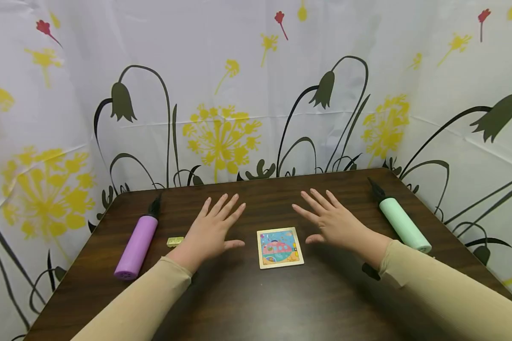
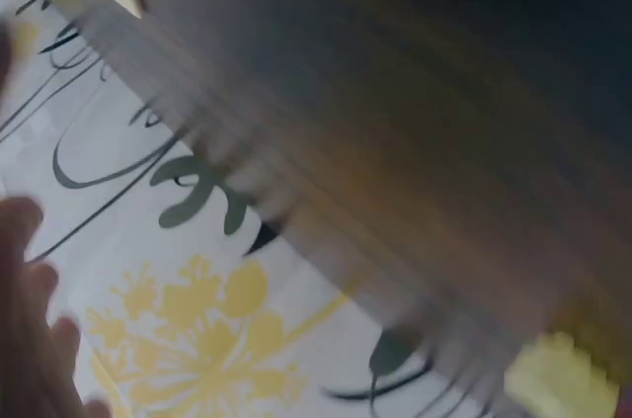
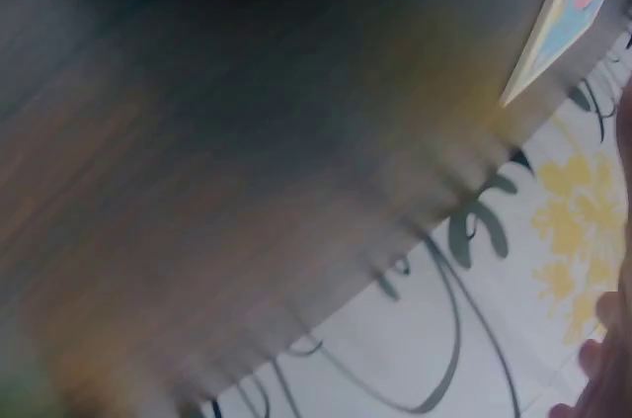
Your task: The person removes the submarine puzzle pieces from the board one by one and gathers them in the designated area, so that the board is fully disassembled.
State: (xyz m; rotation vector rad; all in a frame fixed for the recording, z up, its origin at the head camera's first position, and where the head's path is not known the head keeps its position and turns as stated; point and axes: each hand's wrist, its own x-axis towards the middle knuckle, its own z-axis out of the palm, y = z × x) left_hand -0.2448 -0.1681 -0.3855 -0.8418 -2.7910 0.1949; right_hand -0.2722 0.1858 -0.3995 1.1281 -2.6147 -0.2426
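Observation:
Both hands are held over the table with fingers straight and spread, and neither grips anything. My left hand (image 1: 209, 233) is nearest a small yellow block-like piece (image 1: 175, 241), partly covered by the wrist in the head view. To the right of centre, my right hand (image 1: 334, 223) is beside a square picture puzzle (image 1: 280, 247) with a pale wooden frame and a pink submarine. That puzzle lies flat between the two hands. Farther left lies a purple hand pump (image 1: 137, 246) with a black nozzle; at the right lies a mint green hand pump (image 1: 405, 224).
The dark wooden table (image 1: 264, 308) has its far edge against a white curtain (image 1: 247, 85) printed with flowers. A small dark object (image 1: 370, 272) shows under the right wrist. In the left wrist view the yellow piece (image 2: 563, 378) appears at the lower corner.

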